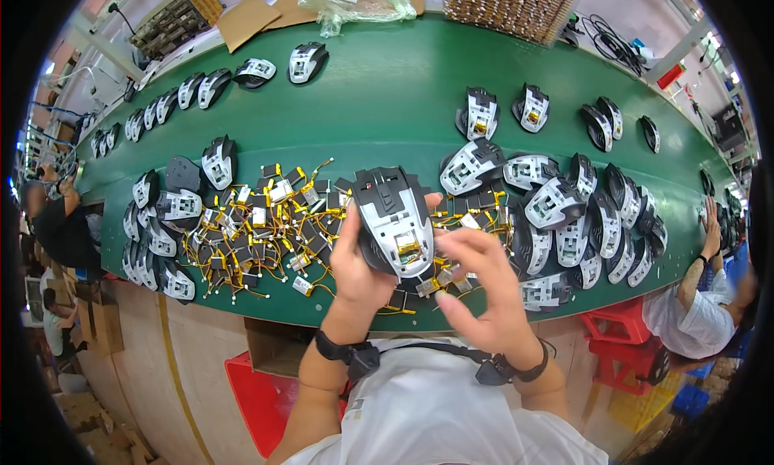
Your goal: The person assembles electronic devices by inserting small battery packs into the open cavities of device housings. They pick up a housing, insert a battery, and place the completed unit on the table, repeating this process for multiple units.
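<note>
In my left hand (352,259) is a black and silver computer mouse (394,219), held above the near part of the table with its uncovered top facing up. Its rear opening shows a small part with yellow tape (409,248). Just right of the mouse is my right hand (488,291), thumb and fingers apart, with nothing visible in it. Beneath both hands spreads a heap of small batteries (258,216), grey and silver with yellow tape and thin wires. One battery (436,283) lies close to my right thumb; whether they touch I cannot tell.
Similar mice crowd the right of the green table (387,86), including one silver-topped mouse (555,203). More stand at left, near a mouse (179,204), and along the far side. A co-worker's hand (711,223) rests at the right edge. Red stools (617,324) stand below.
</note>
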The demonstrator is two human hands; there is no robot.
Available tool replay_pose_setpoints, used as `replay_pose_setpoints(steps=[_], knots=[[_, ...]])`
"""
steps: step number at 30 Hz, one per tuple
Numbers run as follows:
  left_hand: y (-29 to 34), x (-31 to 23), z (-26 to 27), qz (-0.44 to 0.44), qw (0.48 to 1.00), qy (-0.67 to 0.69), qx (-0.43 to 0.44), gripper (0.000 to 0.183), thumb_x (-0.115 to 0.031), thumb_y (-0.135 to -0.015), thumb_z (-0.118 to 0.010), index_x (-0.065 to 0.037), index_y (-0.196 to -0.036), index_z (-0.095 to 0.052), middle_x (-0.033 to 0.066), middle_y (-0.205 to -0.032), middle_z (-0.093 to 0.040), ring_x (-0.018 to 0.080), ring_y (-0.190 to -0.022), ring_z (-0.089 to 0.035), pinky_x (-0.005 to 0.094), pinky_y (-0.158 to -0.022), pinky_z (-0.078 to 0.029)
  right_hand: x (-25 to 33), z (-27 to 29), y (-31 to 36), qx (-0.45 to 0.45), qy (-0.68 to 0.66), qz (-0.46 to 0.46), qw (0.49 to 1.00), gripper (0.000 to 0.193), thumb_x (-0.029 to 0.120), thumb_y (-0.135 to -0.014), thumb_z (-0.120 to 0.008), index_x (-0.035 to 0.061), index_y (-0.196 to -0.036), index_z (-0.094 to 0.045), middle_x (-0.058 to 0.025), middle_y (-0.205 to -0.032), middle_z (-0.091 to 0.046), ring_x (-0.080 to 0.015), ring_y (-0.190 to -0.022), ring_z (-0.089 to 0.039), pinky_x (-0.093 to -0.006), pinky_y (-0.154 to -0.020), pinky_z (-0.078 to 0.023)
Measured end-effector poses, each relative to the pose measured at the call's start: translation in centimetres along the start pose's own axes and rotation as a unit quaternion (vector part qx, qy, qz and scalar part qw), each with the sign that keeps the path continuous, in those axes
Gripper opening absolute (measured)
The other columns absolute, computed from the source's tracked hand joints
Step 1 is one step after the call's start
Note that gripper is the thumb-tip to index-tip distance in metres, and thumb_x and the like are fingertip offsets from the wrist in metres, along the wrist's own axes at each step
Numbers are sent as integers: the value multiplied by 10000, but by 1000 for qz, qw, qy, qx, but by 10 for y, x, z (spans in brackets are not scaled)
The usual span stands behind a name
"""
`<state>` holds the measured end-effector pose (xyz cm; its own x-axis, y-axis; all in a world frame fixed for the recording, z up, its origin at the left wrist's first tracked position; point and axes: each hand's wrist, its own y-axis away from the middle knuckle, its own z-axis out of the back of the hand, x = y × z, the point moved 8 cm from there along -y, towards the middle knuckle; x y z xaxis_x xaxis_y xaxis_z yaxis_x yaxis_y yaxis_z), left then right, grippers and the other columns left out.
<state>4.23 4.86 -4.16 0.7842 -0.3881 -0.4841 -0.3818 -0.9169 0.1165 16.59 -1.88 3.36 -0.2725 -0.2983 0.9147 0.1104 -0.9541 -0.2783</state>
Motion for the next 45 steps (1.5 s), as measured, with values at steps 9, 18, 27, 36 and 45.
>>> replay_pose_setpoints(steps=[9, 18, 27, 36, 45], knots=[[-71, -84, -3, -49, 932, -357, -41, 537, -224, -871, -704, 12, -1289, -462, 141, -1094, -647, 194, -922, -678, 341, -734, -585, -35, 24, 12, -12, 224, 13, 974, 310, 44, -773, -707, 36, -1079, -657, -123, -1114, -604, -327, -994, -576, -403, -877, -474], [-251, -91, 68, 38, 619, -773, -135, 660, -597, -773, -722, 50, -904, -732, 165, -852, -716, 248, -764, -696, 391, -699, -553, -60, 50, 28, -78, 287, -87, 951, 245, 57, -809, -691, 34, -1049, -644, -121, -960, -656, -310, -830, -641, -395, -728, -516], [-273, -175, 37, -194, 250, -928, -197, 786, -629, -812, -630, 16, -1256, -564, 237, -1289, -561, 394, -1168, -564, 499, -932, -471, -58, 66, -5, -117, 410, -57, 903, 140, 46, -845, -653, 57, -985, -660, -96, -885, -658, -299, -725, -659, -360, -618, -529], [-294, -192, 114, -112, 348, -864, -346, 831, -548, -771, -735, -72, -1363, -397, 197, -1370, -437, 431, -1250, -455, 531, -1010, -397, -60, 64, 5, -12, 430, -99, 897, 110, 140, -820, -689, 98, -920, -679, -71, -803, -641, -287, -687, -649, -392, -602, -517], [-295, -217, 115, -102, 475, -828, -280, 950, -540, -681, -806, 81, -1283, -412, 290, -1271, -550, 393, -1200, -544, 424, -988, -459, -69, 24, -11, 36, 383, 20, 923, 83, 127, -790, -699, 107, -868, -679, -50, -854, -583, -255, -849, -626, -376, -679, -533]])
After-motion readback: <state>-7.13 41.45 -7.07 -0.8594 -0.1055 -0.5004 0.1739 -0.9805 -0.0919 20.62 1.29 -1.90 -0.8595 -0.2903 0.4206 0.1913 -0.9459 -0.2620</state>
